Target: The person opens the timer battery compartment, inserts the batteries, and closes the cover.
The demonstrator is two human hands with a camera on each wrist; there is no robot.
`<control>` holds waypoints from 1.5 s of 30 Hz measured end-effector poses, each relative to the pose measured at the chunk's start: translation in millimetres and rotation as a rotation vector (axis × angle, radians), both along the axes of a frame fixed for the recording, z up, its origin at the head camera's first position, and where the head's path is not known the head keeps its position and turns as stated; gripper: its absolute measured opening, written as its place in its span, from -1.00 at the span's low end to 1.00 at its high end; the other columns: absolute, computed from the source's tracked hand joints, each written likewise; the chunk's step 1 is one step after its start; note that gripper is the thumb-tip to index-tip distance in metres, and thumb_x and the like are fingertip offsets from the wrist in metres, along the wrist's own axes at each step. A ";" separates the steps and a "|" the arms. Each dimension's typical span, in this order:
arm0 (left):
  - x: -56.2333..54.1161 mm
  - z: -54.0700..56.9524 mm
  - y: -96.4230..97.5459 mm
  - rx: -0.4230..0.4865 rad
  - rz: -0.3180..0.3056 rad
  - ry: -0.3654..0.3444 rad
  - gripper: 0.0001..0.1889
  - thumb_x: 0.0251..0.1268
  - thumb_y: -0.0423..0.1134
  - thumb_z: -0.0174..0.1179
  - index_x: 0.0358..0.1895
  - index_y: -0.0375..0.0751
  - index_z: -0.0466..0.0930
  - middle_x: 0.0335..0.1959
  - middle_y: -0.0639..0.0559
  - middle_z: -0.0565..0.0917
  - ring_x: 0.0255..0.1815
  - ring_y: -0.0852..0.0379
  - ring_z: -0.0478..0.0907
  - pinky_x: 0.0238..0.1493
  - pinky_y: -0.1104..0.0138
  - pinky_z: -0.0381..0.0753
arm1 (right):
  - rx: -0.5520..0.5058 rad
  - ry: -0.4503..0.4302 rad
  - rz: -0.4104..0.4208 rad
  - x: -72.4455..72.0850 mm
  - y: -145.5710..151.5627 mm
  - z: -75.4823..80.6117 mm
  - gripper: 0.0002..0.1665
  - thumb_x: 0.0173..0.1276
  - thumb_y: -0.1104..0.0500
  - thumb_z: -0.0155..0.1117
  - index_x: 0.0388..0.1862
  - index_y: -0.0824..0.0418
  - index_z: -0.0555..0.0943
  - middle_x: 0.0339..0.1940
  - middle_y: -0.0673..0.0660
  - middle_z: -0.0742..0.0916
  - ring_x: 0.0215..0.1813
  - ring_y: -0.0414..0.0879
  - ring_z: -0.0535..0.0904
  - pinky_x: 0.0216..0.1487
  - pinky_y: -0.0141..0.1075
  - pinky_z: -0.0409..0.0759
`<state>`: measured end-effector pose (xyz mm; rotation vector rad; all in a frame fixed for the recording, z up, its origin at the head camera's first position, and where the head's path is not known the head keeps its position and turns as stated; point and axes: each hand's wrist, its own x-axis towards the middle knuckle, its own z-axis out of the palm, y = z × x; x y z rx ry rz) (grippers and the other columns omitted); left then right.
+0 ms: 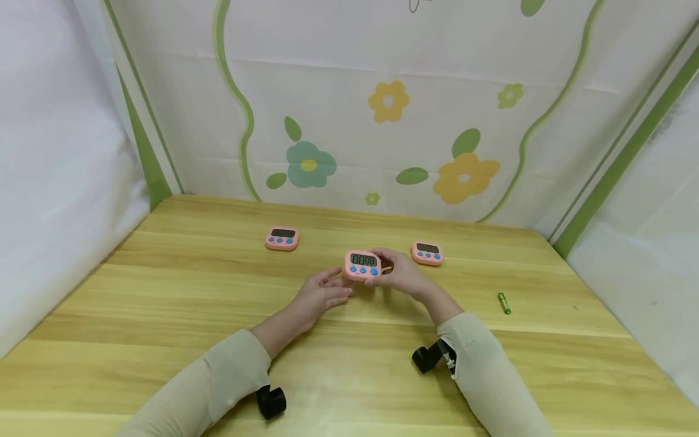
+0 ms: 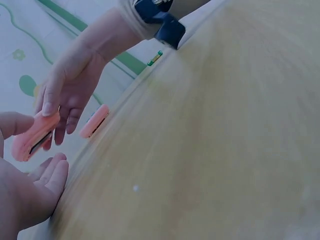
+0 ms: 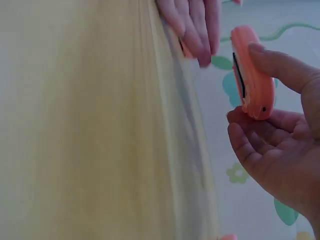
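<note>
A pink digital timer (image 1: 363,266) with blue buttons and a lit display is held above the wooden table by my right hand (image 1: 405,274). In the right wrist view, the thumb presses one face of the timer (image 3: 255,75) and fingers support its lower end. My left hand (image 1: 317,300) is just below and left of it, fingers extended and loosely spread. The left wrist view shows the left thumb (image 2: 15,124) close beside the timer (image 2: 36,137); whether they touch, I cannot tell.
Two more pink timers lie on the table (image 1: 349,370), one at back left (image 1: 282,238) and one right of the hands (image 1: 427,253). A small green battery (image 1: 504,303) lies farther right. A flowered cloth (image 1: 349,121) hangs behind the table.
</note>
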<state>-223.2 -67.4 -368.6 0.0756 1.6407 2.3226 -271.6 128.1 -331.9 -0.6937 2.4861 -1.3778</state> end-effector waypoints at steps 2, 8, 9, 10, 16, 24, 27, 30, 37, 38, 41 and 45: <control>-0.4 -1.1 0.6 -0.029 0.003 -0.001 -0.37 0.06 -0.55 0.06 0.23 -0.48 0.02 0.01 -0.38 0.37 -0.06 -0.11 0.44 -0.05 0.24 0.44 | 0.028 0.011 -0.031 -12.5 2.4 -4.9 -0.21 -0.10 0.14 0.42 0.16 0.24 0.33 -0.17 0.12 0.55 -0.14 -0.03 0.43 -0.19 -0.24 0.44; -1.9 -3.6 2.1 -0.085 -0.014 0.003 -0.42 0.08 -0.50 0.09 0.19 -0.51 0.10 -0.02 -0.36 0.42 -0.08 -0.06 0.46 -0.09 0.30 0.47 | 0.056 0.004 -0.078 -37.6 1.4 -8.0 -0.19 -0.09 0.12 0.41 0.19 0.19 0.31 -0.14 0.13 0.53 -0.11 -0.01 0.41 -0.16 -0.22 0.42; -2.1 -3.8 2.3 -0.090 -0.018 0.003 -0.43 0.08 -0.49 0.09 0.18 -0.51 0.12 -0.02 -0.35 0.42 -0.09 -0.05 0.46 -0.09 0.31 0.47 | 0.057 -0.002 -0.083 -40.6 0.6 -7.8 -0.20 -0.08 0.13 0.41 0.19 0.19 0.31 -0.14 0.13 0.53 -0.12 -0.01 0.42 -0.18 -0.23 0.43; -2.1 -3.7 2.5 -0.093 -0.022 0.006 -0.45 0.08 -0.48 0.09 0.17 -0.52 0.13 -0.03 -0.35 0.42 -0.09 -0.04 0.46 -0.09 0.31 0.47 | 0.057 -0.007 -0.087 -43.6 -0.2 -7.8 -0.21 -0.07 0.14 0.40 0.18 0.18 0.32 -0.15 0.12 0.53 -0.13 -0.01 0.42 -0.20 -0.24 0.43; -1.1 -3.4 1.6 -0.090 -0.042 0.018 -0.52 0.10 -0.46 0.07 0.12 -0.54 0.21 -0.04 -0.34 0.43 -0.10 -0.03 0.47 -0.09 0.30 0.47 | 0.067 -0.028 -0.076 -60.3 -4.2 -10.2 -0.23 -0.03 0.14 0.37 0.20 0.18 0.30 -0.13 0.12 0.53 -0.20 -0.03 0.44 -0.25 -0.28 0.44; 0.6 -2.3 -0.9 -0.079 -0.061 0.020 -0.54 0.11 -0.44 0.08 0.10 -0.54 0.24 -0.04 -0.34 0.44 -0.06 -0.06 0.44 -0.06 0.28 0.45 | 0.105 -0.039 -0.069 -76.5 -10.0 -16.5 -0.19 -0.01 0.18 0.35 0.23 0.27 0.24 -0.08 0.17 0.51 -0.18 0.01 0.42 -0.25 -0.29 0.41; 0.3 -2.9 -1.6 -0.079 -0.071 0.028 -0.55 0.12 -0.44 0.07 0.10 -0.55 0.24 -0.04 -0.35 0.44 -0.07 -0.05 0.45 -0.06 0.28 0.45 | 0.112 -0.039 -0.086 -82.0 -9.9 -20.4 -0.18 -0.02 0.19 0.36 0.23 0.29 0.24 -0.08 0.18 0.52 -0.18 0.00 0.41 -0.24 -0.31 0.40; 0.2 -4.5 -2.5 -0.079 -0.079 0.039 -0.55 0.13 -0.43 0.06 0.10 -0.55 0.24 -0.04 -0.35 0.44 -0.07 -0.06 0.45 -0.06 0.28 0.45 | 0.123 -0.041 -0.103 -84.4 -9.6 -24.7 -0.21 -0.04 0.19 0.37 0.21 0.26 0.28 -0.11 0.17 0.53 -0.18 -0.01 0.40 -0.24 -0.32 0.39; 0.9 -5.3 -2.4 -0.078 -0.085 0.051 -0.56 0.15 -0.44 0.05 0.09 -0.56 0.24 -0.04 -0.35 0.43 -0.05 -0.08 0.43 -0.07 0.29 0.46 | 0.073 -0.078 -0.120 -82.3 -10.4 -30.0 -0.16 -0.05 0.21 0.38 0.23 0.27 0.25 -0.11 0.21 0.53 -0.17 -0.01 0.41 -0.26 -0.33 0.40; 1.1 -5.1 -2.5 -0.079 -0.085 0.049 -0.56 0.14 -0.44 0.05 0.09 -0.56 0.24 -0.04 -0.35 0.44 -0.05 -0.08 0.43 -0.07 0.30 0.46 | 0.062 -0.082 -0.120 -81.6 -10.6 -30.3 -0.16 -0.05 0.22 0.38 0.23 0.28 0.24 -0.12 0.21 0.53 -0.18 -0.01 0.41 -0.27 -0.34 0.40; 1.0 -5.7 -2.9 -0.082 -0.084 0.050 -0.57 0.14 -0.44 0.04 0.09 -0.57 0.25 -0.05 -0.34 0.45 -0.06 -0.09 0.44 -0.08 0.30 0.47 | 0.035 -0.093 -0.116 -80.1 -11.4 -31.0 -0.16 -0.05 0.25 0.37 0.23 0.30 0.23 -0.13 0.24 0.53 -0.20 -0.03 0.41 -0.30 -0.35 0.41; 0.9 -7.0 -4.1 -0.082 -0.088 0.067 -0.57 0.14 -0.44 0.04 0.08 -0.58 0.24 -0.05 -0.36 0.44 -0.07 -0.09 0.44 -0.08 0.29 0.46 | 0.028 -0.098 -0.112 -80.0 -12.5 -31.6 -0.16 -0.04 0.26 0.36 0.25 0.30 0.21 -0.14 0.23 0.53 -0.23 -0.04 0.41 -0.34 -0.37 0.40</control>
